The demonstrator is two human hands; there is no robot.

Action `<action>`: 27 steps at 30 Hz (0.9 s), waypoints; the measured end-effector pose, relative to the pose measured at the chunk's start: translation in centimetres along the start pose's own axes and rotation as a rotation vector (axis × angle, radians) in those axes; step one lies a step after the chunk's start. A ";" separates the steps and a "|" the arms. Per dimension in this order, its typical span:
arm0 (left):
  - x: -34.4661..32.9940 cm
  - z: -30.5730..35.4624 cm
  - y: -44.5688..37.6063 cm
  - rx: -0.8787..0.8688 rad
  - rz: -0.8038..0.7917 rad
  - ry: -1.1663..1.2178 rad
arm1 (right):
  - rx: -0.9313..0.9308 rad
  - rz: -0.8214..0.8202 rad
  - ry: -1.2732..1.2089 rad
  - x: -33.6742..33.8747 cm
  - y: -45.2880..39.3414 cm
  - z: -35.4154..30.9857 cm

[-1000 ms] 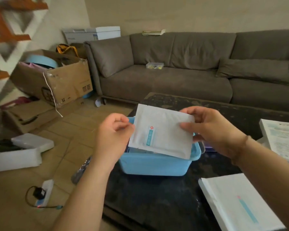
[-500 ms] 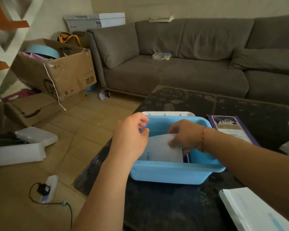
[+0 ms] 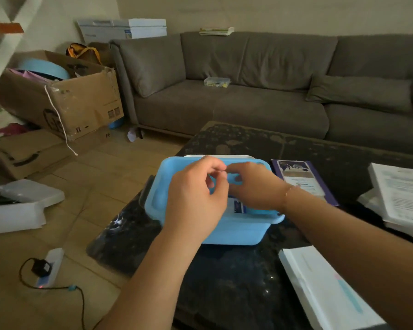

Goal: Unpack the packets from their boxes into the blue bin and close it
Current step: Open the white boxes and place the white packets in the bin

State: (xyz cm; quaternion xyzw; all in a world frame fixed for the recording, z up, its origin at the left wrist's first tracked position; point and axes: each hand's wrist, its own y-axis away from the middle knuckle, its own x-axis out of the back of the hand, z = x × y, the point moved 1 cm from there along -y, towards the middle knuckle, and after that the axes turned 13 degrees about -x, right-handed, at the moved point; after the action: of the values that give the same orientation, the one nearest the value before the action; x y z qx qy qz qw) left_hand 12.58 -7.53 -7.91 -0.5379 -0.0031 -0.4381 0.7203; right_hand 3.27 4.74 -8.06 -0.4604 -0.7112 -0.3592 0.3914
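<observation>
The blue bin [image 3: 236,232] stands on the dark table [image 3: 224,289], near its left edge. A white packet with a blue mark [image 3: 238,206] lies inside the bin, mostly hidden under my hands. My left hand [image 3: 196,194] and my right hand [image 3: 253,186] hover together over the open bin, fingers loosely curled and fingertips almost meeting, with nothing visible between them. A white lid edge [image 3: 219,156] shows just behind the bin. A white packet box [image 3: 324,294] lies at the near right.
A purple booklet [image 3: 301,179] lies right of the bin, and stacked white boxes [image 3: 401,194] sit at the table's right edge. A grey sofa [image 3: 248,101] is behind. Cardboard boxes [image 3: 76,101], white foam [image 3: 22,206] and a power strip [image 3: 49,267] lie on the floor, left.
The white packet went from held above the bin down into it. Both hands let go of it and rose over the bin.
</observation>
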 end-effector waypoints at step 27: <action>-7.8 8.0 10.5 -0.313 -0.704 0.250 | -0.211 0.637 -0.470 -5.3 19.0 13.9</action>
State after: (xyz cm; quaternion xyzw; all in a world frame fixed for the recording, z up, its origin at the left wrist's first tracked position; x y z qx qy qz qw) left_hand 18.17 3.94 -16.34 -0.5496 -0.0328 -0.7152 0.4306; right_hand 19.33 20.92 -15.96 -0.7647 -0.5623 -0.1762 0.2606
